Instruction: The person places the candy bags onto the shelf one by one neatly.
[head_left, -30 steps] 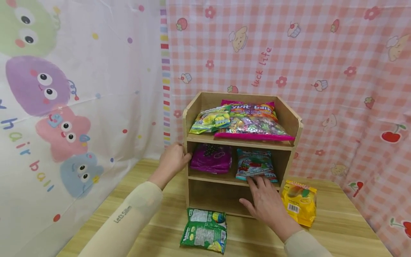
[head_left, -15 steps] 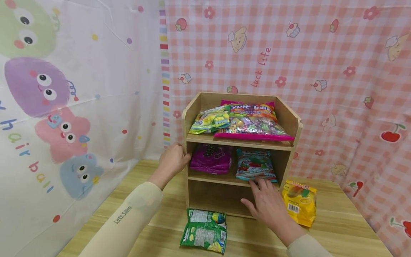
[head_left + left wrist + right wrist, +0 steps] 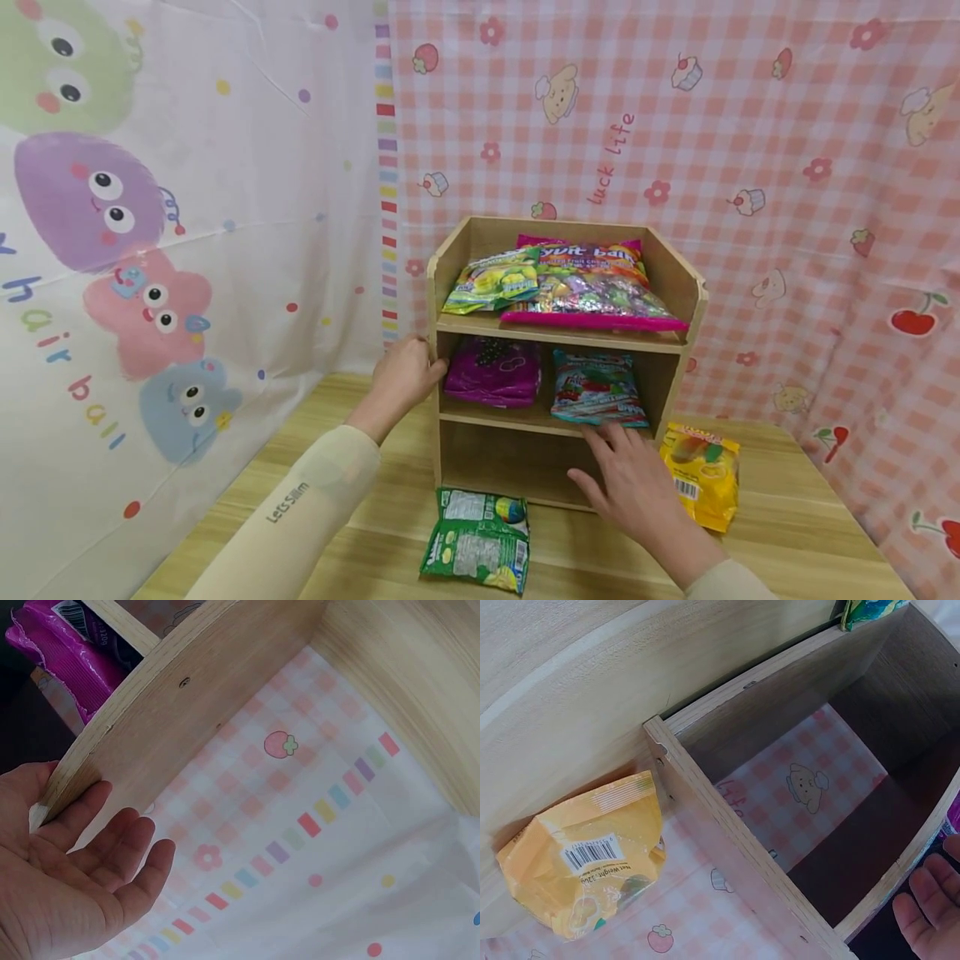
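A small three-tier wooden shelf [image 3: 558, 335] stands on the table. My left hand [image 3: 405, 372] grips the front edge of its left side panel, thumb on the inner side and fingers along the outer face [image 3: 184, 712]. On the middle tier lie a purple candy bag [image 3: 492, 372] at left and a light-blue candy bag [image 3: 598, 388] at right. My right hand [image 3: 633, 479] is in front of that tier, fingers extended and thumb apart, fingertips right at the board's edge just below the blue bag. It holds nothing.
The top tier bears a yellow-green candy bag [image 3: 492, 282] and a large pink-edged candy bag [image 3: 592, 287]. A green bag [image 3: 477, 542] lies before the shelf. A yellow bag [image 3: 705, 479] stands at its right. Patterned cloths [image 3: 750, 125] hang behind and at left.
My right hand has drawn slightly down and to the right, its fingertips off the front of the light-blue candy bag. My left hand keeps its hold on the shelf's side.
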Demonstrator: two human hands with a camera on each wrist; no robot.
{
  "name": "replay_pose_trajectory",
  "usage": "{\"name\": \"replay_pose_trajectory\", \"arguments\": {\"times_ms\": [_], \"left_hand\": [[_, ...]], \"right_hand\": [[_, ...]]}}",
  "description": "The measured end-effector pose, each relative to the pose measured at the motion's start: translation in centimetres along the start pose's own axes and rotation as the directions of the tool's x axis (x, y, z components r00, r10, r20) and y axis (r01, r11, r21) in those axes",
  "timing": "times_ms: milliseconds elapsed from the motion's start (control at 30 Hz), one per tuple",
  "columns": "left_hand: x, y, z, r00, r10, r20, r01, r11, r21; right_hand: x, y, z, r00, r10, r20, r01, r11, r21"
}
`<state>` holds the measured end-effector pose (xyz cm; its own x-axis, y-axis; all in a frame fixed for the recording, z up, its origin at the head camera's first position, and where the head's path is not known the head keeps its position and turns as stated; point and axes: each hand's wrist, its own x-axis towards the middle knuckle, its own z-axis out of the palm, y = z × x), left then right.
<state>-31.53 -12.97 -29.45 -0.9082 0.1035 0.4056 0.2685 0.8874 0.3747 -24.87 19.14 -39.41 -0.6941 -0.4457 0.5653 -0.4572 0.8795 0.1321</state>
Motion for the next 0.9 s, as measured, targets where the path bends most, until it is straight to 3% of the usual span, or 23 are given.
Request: {"name": "replay_pose_trajectory", "arguments": {"times_ms": [300,400,533,700,900], "left_hand": [[-0.1,0.1,0.0,1.0,-0.002,-0.001,0.002,1.0,0.018],[-0.1,0.1,0.0,1.0,-0.002,-0.001,0.002,1.0,0.028],[0.0,0.1,0.0,1.0,-0.004,0.005,0.004,0.999,0.034],[0.0,0.1,0.0,1.0,-0.004,0.013,0.004,1.0,0.026],[-0.1,0.1,0.0,1.0,0.001,0.008,-0.001,1.0,0.03]], "right_hand": [[-0.6,-0.3,-0.2,1.0,0.001,0.013,-0.001,1.0,0.012],[-0.9,-0.3,-0.3,0.998,0.021,0.061,-0.022,1.0,0.021],[-1.2,-0.1,-0.4,0.981,0.067,0.182,-0.078,0.996,0.053],[-1.8,0.5,-0.2,0.931,0.105,0.35,-0.138,0.988,0.071],[-2.6,1.7,0.3,0.822,0.121,0.557,-0.224,0.967,0.12]]}}
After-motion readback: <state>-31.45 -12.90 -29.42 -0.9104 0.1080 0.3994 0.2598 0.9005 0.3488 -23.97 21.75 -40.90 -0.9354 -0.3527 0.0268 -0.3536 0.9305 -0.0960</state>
